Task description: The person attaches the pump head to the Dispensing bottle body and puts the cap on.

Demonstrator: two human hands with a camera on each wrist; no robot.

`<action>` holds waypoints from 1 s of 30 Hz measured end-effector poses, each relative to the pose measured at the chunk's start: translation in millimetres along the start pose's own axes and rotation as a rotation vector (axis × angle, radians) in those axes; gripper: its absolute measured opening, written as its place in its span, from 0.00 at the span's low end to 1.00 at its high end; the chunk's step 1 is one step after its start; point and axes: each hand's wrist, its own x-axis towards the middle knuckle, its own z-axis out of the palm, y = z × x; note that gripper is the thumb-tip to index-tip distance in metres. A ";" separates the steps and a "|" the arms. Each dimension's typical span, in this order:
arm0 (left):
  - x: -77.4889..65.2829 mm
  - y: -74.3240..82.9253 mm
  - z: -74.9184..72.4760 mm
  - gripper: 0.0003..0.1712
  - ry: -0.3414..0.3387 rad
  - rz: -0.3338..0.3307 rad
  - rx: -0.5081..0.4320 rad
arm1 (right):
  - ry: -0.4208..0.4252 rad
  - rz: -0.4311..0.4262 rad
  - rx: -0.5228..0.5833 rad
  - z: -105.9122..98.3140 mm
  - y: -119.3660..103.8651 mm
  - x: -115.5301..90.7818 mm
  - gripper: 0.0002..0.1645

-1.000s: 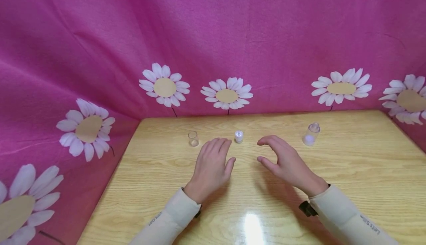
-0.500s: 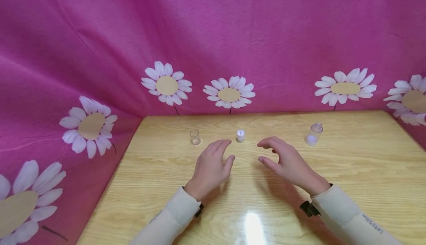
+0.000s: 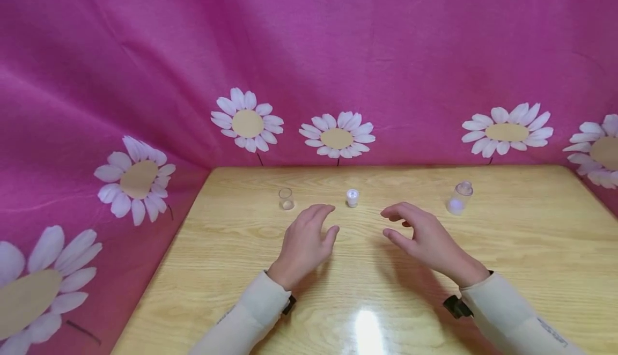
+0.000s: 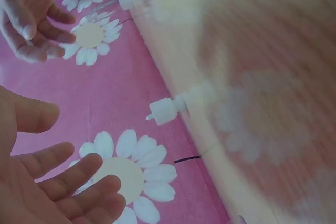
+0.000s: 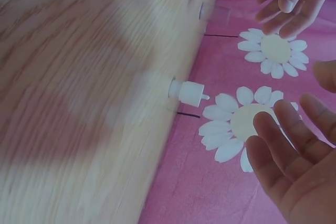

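Note:
Both hands hold nothing. My left hand (image 3: pixel 305 245) hovers over the table with fingers loosely bent, nearest to a small clear cup-shaped cap (image 3: pixel 286 199) standing beyond it. Facing it is my right hand (image 3: pixel 432 242), its thumb and fingers apart in a loose curve. Between and beyond the hands stands a small white pump top (image 3: pixel 352 198); the left wrist view shows its white collar (image 4: pixel 164 111) with a thin nozzle tip. Farther right, a clear bottle (image 3: pixel 460 198) with a whitish bottom stands upright, beyond the right hand.
The wooden table (image 3: pixel 232 248) reaches back to a pink cloth (image 3: pixel 405 65) printed with large white daisies, which also hangs along the left side. A bright light reflection lies on the table's near part. Each wrist wears a dark strap device under a light sleeve (image 3: pixel 256 307).
The head view has shifted slightly, so the objects appear a little farther right. My right hand has drawn slightly right, widening the gap between the hands. The three objects stay in place.

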 end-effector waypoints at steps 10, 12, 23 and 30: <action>4.6 2.2 -8.1 0.23 0.006 -0.059 -0.009 | 0.024 0.020 -0.034 -15.7 8.9 1.1 0.18; 5.4 1.3 -7.6 0.23 0.021 -0.062 -0.008 | 0.037 0.022 -0.036 -18.6 12.4 1.1 0.18; 1.7 -0.8 5.2 0.25 0.030 -0.077 0.008 | 0.027 0.106 -0.029 -20.9 37.4 -9.9 0.15; 4.5 2.0 5.7 0.26 0.010 -0.052 0.074 | 0.086 0.148 -0.114 -48.8 53.8 -15.1 0.16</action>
